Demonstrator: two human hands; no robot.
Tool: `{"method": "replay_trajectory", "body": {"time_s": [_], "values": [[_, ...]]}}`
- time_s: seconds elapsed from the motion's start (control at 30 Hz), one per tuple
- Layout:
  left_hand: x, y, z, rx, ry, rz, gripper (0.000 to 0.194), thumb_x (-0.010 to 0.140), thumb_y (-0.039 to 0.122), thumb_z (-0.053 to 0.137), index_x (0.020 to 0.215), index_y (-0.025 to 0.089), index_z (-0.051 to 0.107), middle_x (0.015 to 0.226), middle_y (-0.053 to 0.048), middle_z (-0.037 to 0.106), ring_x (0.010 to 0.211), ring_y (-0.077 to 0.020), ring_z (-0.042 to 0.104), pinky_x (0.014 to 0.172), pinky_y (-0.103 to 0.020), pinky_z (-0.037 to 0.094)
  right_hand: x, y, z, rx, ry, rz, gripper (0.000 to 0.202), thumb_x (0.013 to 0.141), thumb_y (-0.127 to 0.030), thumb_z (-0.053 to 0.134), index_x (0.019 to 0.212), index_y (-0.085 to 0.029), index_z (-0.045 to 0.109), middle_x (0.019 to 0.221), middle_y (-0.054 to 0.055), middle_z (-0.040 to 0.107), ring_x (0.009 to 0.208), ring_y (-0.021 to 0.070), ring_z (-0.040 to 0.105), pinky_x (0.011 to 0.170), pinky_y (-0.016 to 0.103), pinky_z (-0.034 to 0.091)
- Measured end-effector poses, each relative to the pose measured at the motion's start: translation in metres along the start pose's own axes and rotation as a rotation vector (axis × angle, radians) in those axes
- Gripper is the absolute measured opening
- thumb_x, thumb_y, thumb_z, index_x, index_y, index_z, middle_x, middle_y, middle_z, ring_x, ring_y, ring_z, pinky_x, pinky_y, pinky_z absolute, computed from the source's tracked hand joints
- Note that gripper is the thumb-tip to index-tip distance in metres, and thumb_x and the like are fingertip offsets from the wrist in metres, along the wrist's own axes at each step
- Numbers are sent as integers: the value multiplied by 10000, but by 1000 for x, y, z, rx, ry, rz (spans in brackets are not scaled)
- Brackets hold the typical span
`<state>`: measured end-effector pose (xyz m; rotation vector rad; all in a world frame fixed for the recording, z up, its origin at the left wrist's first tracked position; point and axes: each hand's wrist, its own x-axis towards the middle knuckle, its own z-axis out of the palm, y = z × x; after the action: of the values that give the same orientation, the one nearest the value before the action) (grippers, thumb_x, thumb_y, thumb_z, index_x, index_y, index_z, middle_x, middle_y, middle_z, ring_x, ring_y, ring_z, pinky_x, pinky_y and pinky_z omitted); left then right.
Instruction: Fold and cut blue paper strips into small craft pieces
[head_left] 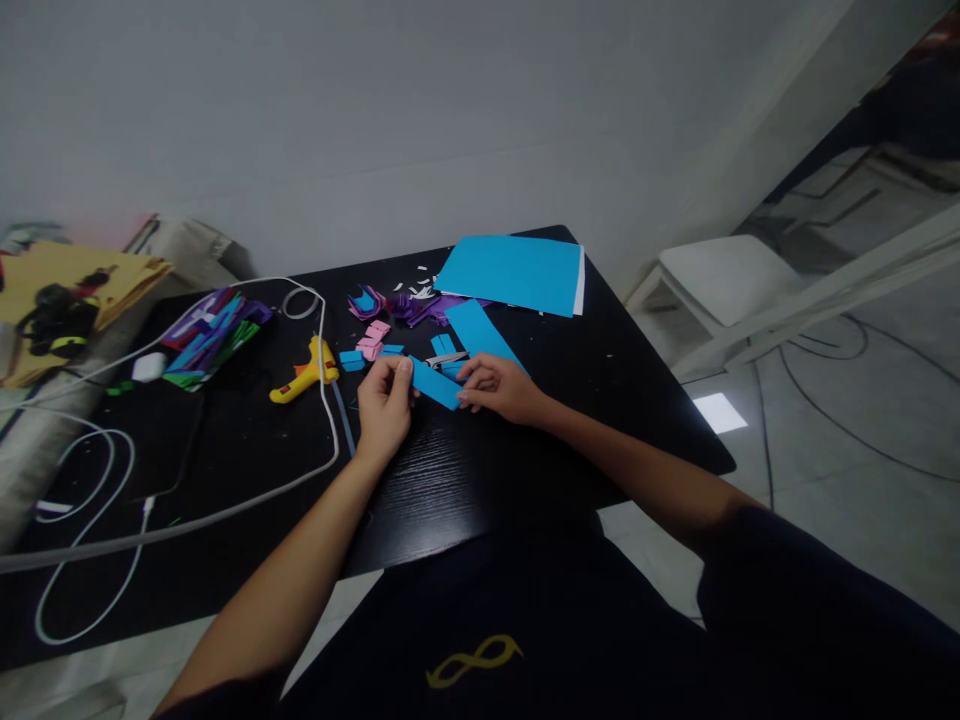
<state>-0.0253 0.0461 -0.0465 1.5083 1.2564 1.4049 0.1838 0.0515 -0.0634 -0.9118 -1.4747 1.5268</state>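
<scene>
Between my two hands a blue paper strip point(435, 384) is stretched above the black table. My left hand point(386, 402) pinches its left end, thumb on top. At the other end, my right hand point(499, 388) grips the strip with curled fingers. Just behind it lie scissors point(447, 358), partly hidden, among small folded blue pieces point(352, 360). Pink folded pieces point(373, 340) sit behind my left hand. A longer blue strip point(484, 335) runs back from my right hand toward a large blue sheet point(514, 272), which rests on white paper.
A yellow glue gun point(306, 373) lies left of my hands, a white cable point(328, 400) crossing it. Purple folded paper point(409, 308) and white scraps are at the back. Colored strips point(214, 340) and a phone point(161, 450) lie farther left. A white stool point(709, 280) stands right of the table point(465, 480).
</scene>
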Motion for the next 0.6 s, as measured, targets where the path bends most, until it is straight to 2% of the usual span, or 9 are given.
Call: {"method": "replay_trajectory", "body": {"time_s": [0.13,0.3,0.4,0.47,0.6], "values": [[1,1,-1,2,9,-17,367,935,558,642,827,209,611,586,42,553,487,-111,480,480,-240,389,1,-1,-1,-13,34,-8,334,780,-326,818,999,-182,611,771,19,733,709,160,728,639,279,611],[2,0,-3,4,7,-48,309,922,488,673,811,202,630,571,40,569,477,-106,487,477,-232,387,5,-3,-9,15,223,-39,307,781,-347,801,978,-187,628,783,6,703,676,139,685,643,281,611],[2,-1,-2,21,-25,-61,275,913,422,682,764,196,632,557,36,571,467,-101,476,463,-223,372,6,-5,-13,50,287,-18,284,783,-333,798,958,-188,629,763,-5,691,635,123,670,636,269,608],[2,-1,-2,19,-35,-74,269,909,396,679,741,193,623,557,33,574,463,-98,474,454,-218,368,6,-6,-13,77,271,26,271,795,-318,793,964,-185,627,741,-10,689,614,118,674,623,257,607],[2,0,-2,-9,-44,-104,263,903,386,677,736,191,619,559,28,581,453,-96,473,433,-213,365,4,-8,-9,148,140,158,299,842,-297,775,1056,-179,602,736,17,737,654,164,743,608,268,625]]}}
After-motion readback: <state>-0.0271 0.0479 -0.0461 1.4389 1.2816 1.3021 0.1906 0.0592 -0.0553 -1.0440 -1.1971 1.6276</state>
